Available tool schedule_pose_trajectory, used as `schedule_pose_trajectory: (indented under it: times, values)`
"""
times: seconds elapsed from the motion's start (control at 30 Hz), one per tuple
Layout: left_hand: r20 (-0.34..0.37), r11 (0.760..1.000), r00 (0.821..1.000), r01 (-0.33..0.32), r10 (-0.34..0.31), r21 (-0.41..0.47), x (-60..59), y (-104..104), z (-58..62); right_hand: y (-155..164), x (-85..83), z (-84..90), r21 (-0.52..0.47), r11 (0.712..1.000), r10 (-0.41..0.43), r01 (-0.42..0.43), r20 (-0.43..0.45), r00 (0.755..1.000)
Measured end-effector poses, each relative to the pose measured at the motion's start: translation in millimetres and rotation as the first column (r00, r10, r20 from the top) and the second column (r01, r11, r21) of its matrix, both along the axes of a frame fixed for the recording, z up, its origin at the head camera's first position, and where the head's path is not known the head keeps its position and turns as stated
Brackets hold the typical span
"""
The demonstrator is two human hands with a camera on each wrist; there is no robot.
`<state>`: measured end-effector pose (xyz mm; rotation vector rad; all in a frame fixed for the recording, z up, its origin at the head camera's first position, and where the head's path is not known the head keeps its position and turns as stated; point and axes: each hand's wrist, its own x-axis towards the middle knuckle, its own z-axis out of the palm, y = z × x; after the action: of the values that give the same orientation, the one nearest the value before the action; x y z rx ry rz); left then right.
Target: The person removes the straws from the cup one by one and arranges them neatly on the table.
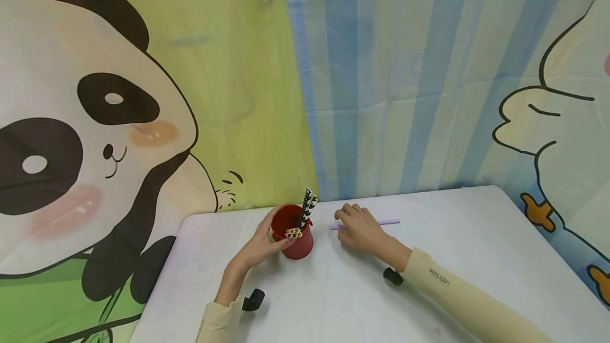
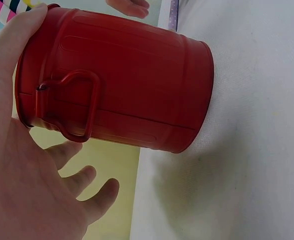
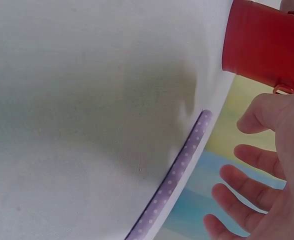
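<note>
Left hand point(image 1: 259, 245) cupped red can point(image 1: 296, 237) holding several straws; at 3 o'clock, right hand point(image 1: 360, 228), fingers spread, hovered over purple straw point(image 1: 388, 222), judged still to load.

White table point(image 1: 476, 237) with rounded corners at six o'clock. Behind, at nine o'clock, yellow-green panda backdrop point(image 1: 95, 120); at twelve, blue-striped curtain point(image 1: 381, 78); at three, cartoon duck point(image 1: 562, 136). Even, soft light.
</note>
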<state>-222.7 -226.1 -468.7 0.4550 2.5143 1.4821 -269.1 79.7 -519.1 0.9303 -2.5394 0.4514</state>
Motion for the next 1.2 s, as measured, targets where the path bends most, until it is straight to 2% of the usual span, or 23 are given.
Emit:
schedule_pose_trajectory:
  times: [0.03, 0.27, 0.6, 0.87, 1.2]
  values:
    - [0.000, 1.000, 1.000, -0.006, 0.006, 0.010, 0.0, 0.4, -1.7, 0.1, 1.2, 0.3, -0.001, 1.000, -0.002, 0.002, 0.007, 1.000]
    - [-0.033, 0.999, 0.999, -0.033, 0.033, -0.005, -14.2, -8.1, -34.9, -1.2, 7.1, 4.1, -0.015, 1.000, -0.005, 0.006, 0.045, 0.999]
    - [-0.046, 0.999, 0.998, -0.042, 0.041, -0.016, -14.4, -8.0, -34.9, -7.1, 17.6, 13.0, -0.057, 0.998, 0.000, 0.002, 0.033, 0.999]
    - [-0.053, 0.999, 0.998, -0.035, 0.034, -0.008, -15.6, -8.7, -36.0, -12.1, 23.6, 12.8, -0.115, 0.993, 0.009, -0.005, 0.041, 0.999]
    - [-0.044, 0.999, 0.998, -0.040, 0.040, 0.000, -15.5, -7.3, -36.6, -23.2, 34.1, 14.3, -0.227, 0.974, 0.040, -0.028, 0.046, 0.998]
